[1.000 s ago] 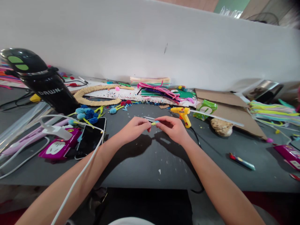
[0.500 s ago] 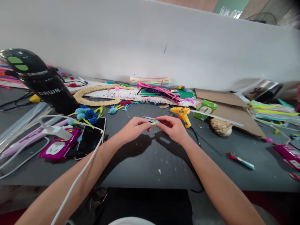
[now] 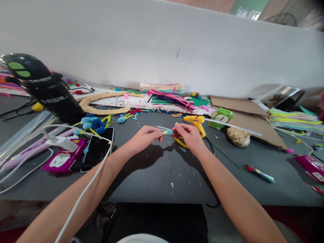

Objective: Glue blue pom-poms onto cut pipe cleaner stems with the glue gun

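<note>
My left hand (image 3: 148, 137) is closed in a pinch on the yellow-green stem of a small craft flower. Its fuzzy light-blue tip (image 3: 168, 132) points toward my right hand (image 3: 189, 136). The right thumb is raised away from the curled fingers, whose tips are right beside the blue tip; I cannot tell whether they touch it. Behind the fingers lies a pair of scissors with metal blades (image 3: 161, 128) and a yellow handle (image 3: 181, 143), partly hidden by the right hand.
A yellow glue gun (image 3: 198, 124) with a glue stick lies beyond my right hand, near a stone (image 3: 238, 136) and cardboard (image 3: 243, 116). Left stand a black bottle (image 3: 48, 91), blue pom-pom flowers (image 3: 95, 124), a phone (image 3: 97, 152) and a purple power strip (image 3: 64, 155). A white cable (image 3: 95, 177) crosses my left forearm.
My right thumb has lifted and the right hand has drawn slightly back, uncovering more of the blue tip and the scissors' yellow handle. The left hand keeps its pinch.
</note>
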The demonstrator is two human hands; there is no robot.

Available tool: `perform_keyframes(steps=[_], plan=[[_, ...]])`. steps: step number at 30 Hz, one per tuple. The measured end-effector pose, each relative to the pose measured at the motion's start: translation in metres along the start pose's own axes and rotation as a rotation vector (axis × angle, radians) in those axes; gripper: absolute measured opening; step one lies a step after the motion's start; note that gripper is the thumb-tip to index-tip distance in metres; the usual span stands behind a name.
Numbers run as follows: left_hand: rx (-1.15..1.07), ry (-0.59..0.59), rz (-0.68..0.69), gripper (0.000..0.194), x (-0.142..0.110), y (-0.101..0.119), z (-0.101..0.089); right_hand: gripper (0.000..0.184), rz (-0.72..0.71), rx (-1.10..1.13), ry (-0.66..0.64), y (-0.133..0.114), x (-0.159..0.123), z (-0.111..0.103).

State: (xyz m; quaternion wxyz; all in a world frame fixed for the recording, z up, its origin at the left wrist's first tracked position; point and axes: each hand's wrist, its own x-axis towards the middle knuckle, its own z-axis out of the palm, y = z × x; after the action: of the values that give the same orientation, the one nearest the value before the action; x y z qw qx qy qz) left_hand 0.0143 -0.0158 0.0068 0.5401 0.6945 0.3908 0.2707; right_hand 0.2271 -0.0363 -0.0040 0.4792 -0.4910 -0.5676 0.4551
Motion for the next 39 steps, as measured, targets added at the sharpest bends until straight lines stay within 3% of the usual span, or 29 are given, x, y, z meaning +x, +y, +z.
perform_keyframes(steps=[6,12,17,22,30,35,37,39], plan=[[0.136,0.011,0.056,0.032,-0.001,0.002,0.001,0.038,-0.015,-0.056,-0.126,-0.001,-0.003,0.003],[0.191,0.03,0.116,0.031,0.0,0.0,0.002,0.033,-0.128,-0.151,-0.118,0.0,-0.005,0.0],[0.312,0.055,0.185,0.032,-0.001,-0.002,0.001,0.053,-0.134,-0.084,-0.176,-0.002,-0.006,-0.001],[0.557,0.116,0.315,0.032,-0.003,-0.003,0.001,0.038,-0.05,-0.087,-0.17,0.002,-0.004,0.003],[0.71,0.11,0.402,0.029,-0.002,-0.004,0.0,0.028,-0.153,-0.179,-0.118,0.005,-0.006,0.004],[0.744,0.126,0.416,0.027,-0.001,-0.008,-0.002,0.069,-0.151,-0.061,-0.205,0.006,-0.008,0.003],[0.75,0.13,0.415,0.027,-0.001,-0.008,-0.003,0.063,-0.092,-0.061,-0.185,0.005,-0.007,0.004],[0.752,0.132,0.418,0.027,0.0,-0.009,-0.003,0.044,-0.037,-0.074,-0.147,0.005,-0.006,0.006]])
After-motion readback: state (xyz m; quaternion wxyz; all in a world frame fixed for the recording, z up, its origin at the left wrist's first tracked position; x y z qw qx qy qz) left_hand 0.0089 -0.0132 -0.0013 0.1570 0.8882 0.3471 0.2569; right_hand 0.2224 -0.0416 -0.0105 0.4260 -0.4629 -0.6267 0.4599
